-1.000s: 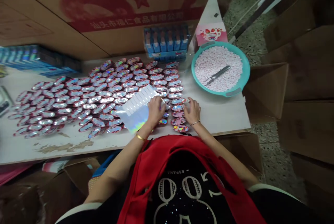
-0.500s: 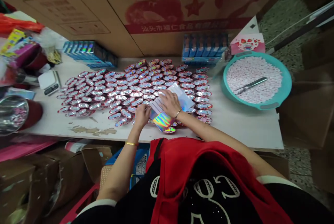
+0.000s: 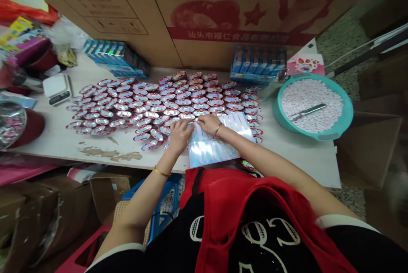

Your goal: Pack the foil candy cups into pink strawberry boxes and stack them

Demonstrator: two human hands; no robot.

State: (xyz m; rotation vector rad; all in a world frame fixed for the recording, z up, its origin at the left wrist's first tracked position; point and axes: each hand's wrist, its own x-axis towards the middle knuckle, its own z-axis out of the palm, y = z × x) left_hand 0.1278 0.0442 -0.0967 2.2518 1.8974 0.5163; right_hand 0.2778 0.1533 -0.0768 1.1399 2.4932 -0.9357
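A shiny silver-blue printed sheet [image 3: 223,141] with parallel strips lies over several small foil packets [image 3: 185,102], near the table's front edge. At its upper left corner my left hand [image 3: 181,135] is closed, with the fingertips bent onto the edge. My right hand [image 3: 208,124] grips the same top edge just to the right, its fingers drawn together, and the wrist crosses over the sheet. The fingertips of both hands almost meet there. The packets stand in packed rows, their oval silver ends with red rims facing up.
To the right stands a teal basin [image 3: 330,136] of small white-and-pink pieces, with a metal tool [image 3: 310,111] lying on them. Blue box packs [image 3: 258,65] stand before a large carton [image 3: 153,18]. On the left are a white scale [image 3: 56,88] and a metal bowl [image 3: 32,126].
The sheet has turned and now lies flatter, with its broad striped face showing. My left hand has moved up and right to its corner, and my right hand has shifted onto its top edge.
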